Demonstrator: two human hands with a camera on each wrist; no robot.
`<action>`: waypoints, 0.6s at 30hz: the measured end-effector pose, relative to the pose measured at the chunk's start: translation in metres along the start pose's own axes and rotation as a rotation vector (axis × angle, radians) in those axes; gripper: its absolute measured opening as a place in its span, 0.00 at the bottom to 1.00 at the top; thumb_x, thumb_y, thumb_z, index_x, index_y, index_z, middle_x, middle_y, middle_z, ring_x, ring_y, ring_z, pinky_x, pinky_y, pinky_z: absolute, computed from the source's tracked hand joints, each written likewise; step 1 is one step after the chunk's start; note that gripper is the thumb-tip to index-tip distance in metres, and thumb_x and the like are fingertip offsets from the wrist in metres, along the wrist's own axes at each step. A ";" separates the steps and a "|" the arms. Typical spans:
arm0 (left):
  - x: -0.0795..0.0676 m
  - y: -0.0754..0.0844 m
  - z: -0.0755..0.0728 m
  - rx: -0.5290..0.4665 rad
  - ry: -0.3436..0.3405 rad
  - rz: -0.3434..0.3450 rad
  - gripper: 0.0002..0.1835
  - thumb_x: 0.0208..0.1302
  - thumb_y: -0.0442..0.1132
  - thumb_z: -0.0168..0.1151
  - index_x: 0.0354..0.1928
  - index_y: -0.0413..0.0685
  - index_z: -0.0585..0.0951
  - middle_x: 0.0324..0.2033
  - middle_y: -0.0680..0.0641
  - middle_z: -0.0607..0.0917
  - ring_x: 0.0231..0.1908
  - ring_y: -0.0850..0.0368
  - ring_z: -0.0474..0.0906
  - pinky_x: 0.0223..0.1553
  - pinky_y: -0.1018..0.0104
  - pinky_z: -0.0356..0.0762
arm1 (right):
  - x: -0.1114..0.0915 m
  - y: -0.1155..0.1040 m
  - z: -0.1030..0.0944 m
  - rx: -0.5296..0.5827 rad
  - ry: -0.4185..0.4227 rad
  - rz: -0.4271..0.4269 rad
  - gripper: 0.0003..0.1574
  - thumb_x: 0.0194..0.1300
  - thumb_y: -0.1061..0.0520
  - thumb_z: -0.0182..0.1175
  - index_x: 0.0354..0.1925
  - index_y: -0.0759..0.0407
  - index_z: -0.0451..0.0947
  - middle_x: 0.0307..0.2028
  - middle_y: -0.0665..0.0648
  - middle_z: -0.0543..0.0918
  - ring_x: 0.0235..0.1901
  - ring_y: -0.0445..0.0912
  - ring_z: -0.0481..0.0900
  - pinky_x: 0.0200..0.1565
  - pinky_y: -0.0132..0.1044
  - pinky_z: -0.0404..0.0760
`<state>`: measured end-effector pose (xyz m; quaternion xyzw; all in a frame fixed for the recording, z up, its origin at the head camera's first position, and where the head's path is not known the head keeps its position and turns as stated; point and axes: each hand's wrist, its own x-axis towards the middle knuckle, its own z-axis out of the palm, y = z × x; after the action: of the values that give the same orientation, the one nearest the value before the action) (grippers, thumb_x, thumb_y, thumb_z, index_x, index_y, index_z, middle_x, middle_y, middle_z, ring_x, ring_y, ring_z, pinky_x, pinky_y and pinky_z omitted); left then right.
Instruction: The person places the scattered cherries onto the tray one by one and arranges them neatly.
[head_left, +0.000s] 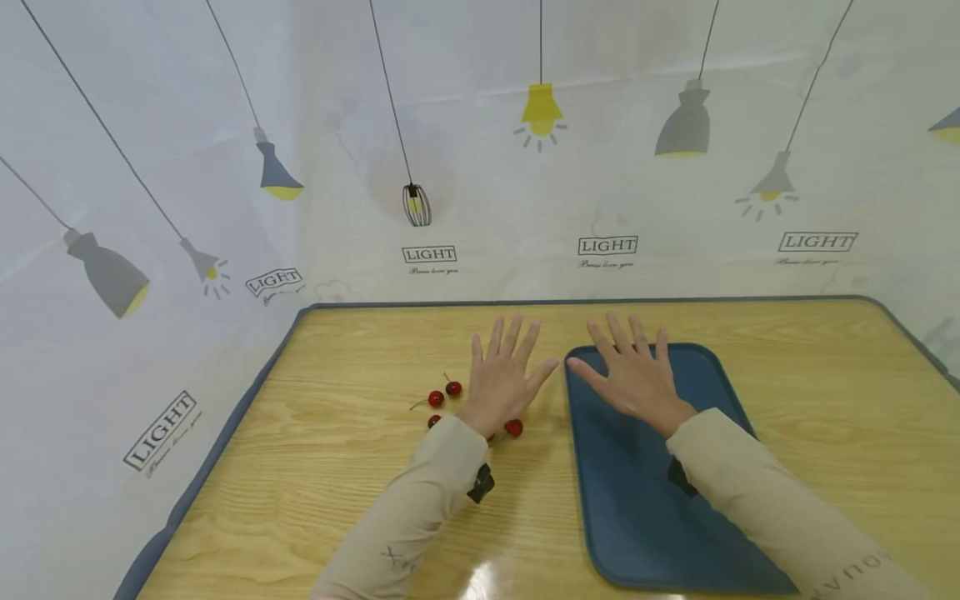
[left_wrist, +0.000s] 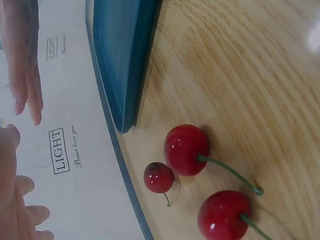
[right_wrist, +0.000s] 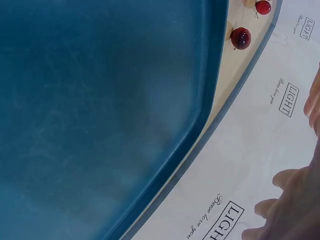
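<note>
Several red cherries with stems, one of them a cherry (head_left: 436,398) at the left of the group, lie on the wooden table around and under my left hand (head_left: 501,382). That hand hovers over them, fingers spread, holding nothing. In the left wrist view a large cherry (left_wrist: 186,150) shows its green stem beside two others. My right hand (head_left: 636,377) is held above the blue tray (head_left: 637,500), its fingers also spread and holding nothing. The right wrist view shows the bare tray surface (right_wrist: 100,125) below. My left wrist and sleeve hide part of the cherry group.
The wooden table (head_left: 337,467) has a dark blue edge (head_left: 397,305) at the back and left. Behind it hangs a pale cloth (head_left: 495,208) printed with lamps and the word LIGHT. A dark wrist camera (head_left: 481,483) sits under the left sleeve.
</note>
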<state>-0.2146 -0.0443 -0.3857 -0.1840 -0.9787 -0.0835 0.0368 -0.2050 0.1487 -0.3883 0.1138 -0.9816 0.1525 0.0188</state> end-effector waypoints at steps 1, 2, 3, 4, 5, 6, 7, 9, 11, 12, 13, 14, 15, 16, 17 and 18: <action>0.000 0.000 0.000 0.002 -0.003 0.000 0.35 0.62 0.66 0.26 0.68 0.61 0.42 0.67 0.51 0.41 0.65 0.53 0.28 0.60 0.45 0.31 | 0.000 0.000 0.000 0.000 0.000 0.000 0.50 0.59 0.26 0.36 0.68 0.53 0.43 0.67 0.64 0.41 0.64 0.60 0.29 0.55 0.60 0.23; 0.000 -0.001 0.000 0.003 -0.004 0.002 0.35 0.62 0.66 0.26 0.68 0.62 0.42 0.67 0.51 0.41 0.65 0.53 0.28 0.60 0.45 0.31 | -0.001 0.001 -0.001 -0.003 0.000 0.000 0.50 0.59 0.26 0.36 0.68 0.53 0.43 0.67 0.63 0.41 0.64 0.60 0.29 0.56 0.61 0.24; 0.000 -0.001 -0.001 0.001 -0.004 0.004 0.35 0.62 0.66 0.26 0.68 0.62 0.41 0.67 0.51 0.40 0.65 0.52 0.28 0.60 0.45 0.31 | -0.001 0.001 -0.001 -0.004 0.002 0.000 0.50 0.59 0.26 0.36 0.68 0.53 0.42 0.67 0.63 0.42 0.64 0.60 0.29 0.56 0.61 0.24; 0.000 -0.001 -0.001 -0.003 -0.003 0.007 0.35 0.62 0.66 0.26 0.68 0.62 0.41 0.67 0.51 0.40 0.65 0.52 0.28 0.60 0.45 0.31 | -0.002 0.002 -0.002 -0.004 0.004 0.001 0.50 0.59 0.26 0.36 0.68 0.52 0.42 0.67 0.63 0.42 0.64 0.60 0.30 0.56 0.61 0.25; 0.000 0.000 -0.001 -0.006 0.000 0.011 0.35 0.62 0.66 0.26 0.68 0.62 0.41 0.67 0.51 0.40 0.65 0.52 0.28 0.60 0.45 0.31 | -0.003 0.003 -0.003 -0.001 0.008 0.001 0.50 0.59 0.27 0.37 0.68 0.52 0.42 0.67 0.63 0.42 0.64 0.60 0.30 0.56 0.61 0.25; -0.001 0.000 -0.001 -0.011 0.003 0.015 0.35 0.62 0.66 0.26 0.68 0.61 0.42 0.67 0.50 0.41 0.65 0.52 0.28 0.60 0.45 0.31 | -0.004 0.005 -0.003 0.001 0.009 0.001 0.49 0.59 0.27 0.37 0.68 0.52 0.43 0.67 0.63 0.42 0.64 0.60 0.30 0.56 0.61 0.25; -0.001 0.000 -0.001 -0.014 0.008 0.018 0.35 0.63 0.66 0.27 0.68 0.61 0.42 0.67 0.50 0.41 0.65 0.52 0.28 0.60 0.45 0.31 | -0.005 0.006 -0.004 0.001 0.011 0.000 0.49 0.59 0.27 0.37 0.68 0.52 0.42 0.67 0.63 0.42 0.64 0.60 0.30 0.56 0.61 0.25; -0.001 0.000 -0.001 -0.016 0.019 0.027 0.35 0.63 0.65 0.27 0.68 0.61 0.43 0.67 0.50 0.42 0.66 0.52 0.29 0.60 0.45 0.31 | -0.007 0.009 -0.006 0.000 0.020 -0.004 0.49 0.59 0.27 0.37 0.68 0.53 0.43 0.67 0.63 0.42 0.64 0.60 0.30 0.56 0.62 0.26; -0.002 0.000 0.000 -0.020 0.027 0.036 0.35 0.63 0.65 0.29 0.68 0.61 0.43 0.67 0.50 0.42 0.66 0.52 0.30 0.60 0.45 0.32 | -0.009 0.013 -0.007 0.000 0.028 -0.011 0.49 0.59 0.27 0.37 0.68 0.54 0.44 0.67 0.64 0.42 0.65 0.60 0.30 0.56 0.62 0.26; -0.003 0.001 0.000 -0.027 0.030 0.042 0.34 0.63 0.64 0.30 0.68 0.61 0.43 0.67 0.50 0.42 0.66 0.52 0.31 0.60 0.44 0.33 | -0.011 0.016 -0.008 -0.002 0.032 -0.016 0.49 0.59 0.27 0.37 0.68 0.54 0.44 0.67 0.64 0.42 0.64 0.60 0.30 0.55 0.62 0.26; -0.003 0.001 0.000 -0.031 0.033 0.048 0.34 0.64 0.64 0.31 0.68 0.60 0.44 0.67 0.50 0.43 0.66 0.52 0.31 0.60 0.44 0.33 | -0.012 0.018 -0.008 0.001 0.036 -0.020 0.49 0.59 0.27 0.37 0.68 0.54 0.44 0.67 0.64 0.43 0.65 0.60 0.31 0.56 0.62 0.26; -0.004 0.001 0.000 -0.035 0.033 0.054 0.34 0.64 0.64 0.31 0.68 0.60 0.44 0.67 0.50 0.43 0.66 0.52 0.32 0.60 0.44 0.33 | -0.014 0.021 -0.009 0.001 0.041 -0.025 0.49 0.59 0.27 0.37 0.68 0.54 0.44 0.67 0.64 0.43 0.65 0.60 0.31 0.55 0.62 0.26; -0.005 0.002 0.001 -0.038 0.034 0.061 0.34 0.64 0.64 0.32 0.68 0.60 0.45 0.67 0.50 0.43 0.66 0.52 0.32 0.60 0.44 0.34 | -0.015 0.024 -0.010 0.000 0.045 -0.029 0.49 0.60 0.27 0.37 0.68 0.54 0.45 0.67 0.65 0.44 0.65 0.60 0.32 0.55 0.62 0.27; -0.005 0.002 0.001 -0.040 0.034 0.068 0.34 0.64 0.63 0.32 0.68 0.59 0.45 0.67 0.49 0.44 0.66 0.52 0.33 0.60 0.44 0.34 | -0.017 0.027 -0.011 0.001 0.047 -0.032 0.49 0.60 0.28 0.38 0.68 0.54 0.45 0.66 0.65 0.44 0.64 0.61 0.32 0.55 0.62 0.27; -0.006 0.002 0.001 -0.042 0.035 0.075 0.34 0.64 0.63 0.33 0.68 0.59 0.46 0.67 0.49 0.44 0.66 0.52 0.33 0.60 0.44 0.34 | -0.019 0.031 -0.013 0.005 0.048 -0.035 0.48 0.60 0.28 0.38 0.68 0.54 0.45 0.66 0.65 0.44 0.64 0.61 0.33 0.55 0.62 0.27; -0.006 0.002 0.002 -0.040 0.037 0.084 0.34 0.64 0.63 0.33 0.68 0.59 0.46 0.67 0.49 0.45 0.66 0.51 0.33 0.60 0.44 0.35 | -0.021 0.035 -0.014 0.009 0.050 -0.034 0.48 0.60 0.29 0.39 0.68 0.54 0.45 0.66 0.65 0.44 0.64 0.61 0.33 0.55 0.62 0.27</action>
<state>-0.2081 -0.0442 -0.3881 -0.2240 -0.9674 -0.1049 0.0547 -0.1921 0.1896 -0.3867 0.1268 -0.9780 0.1595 0.0452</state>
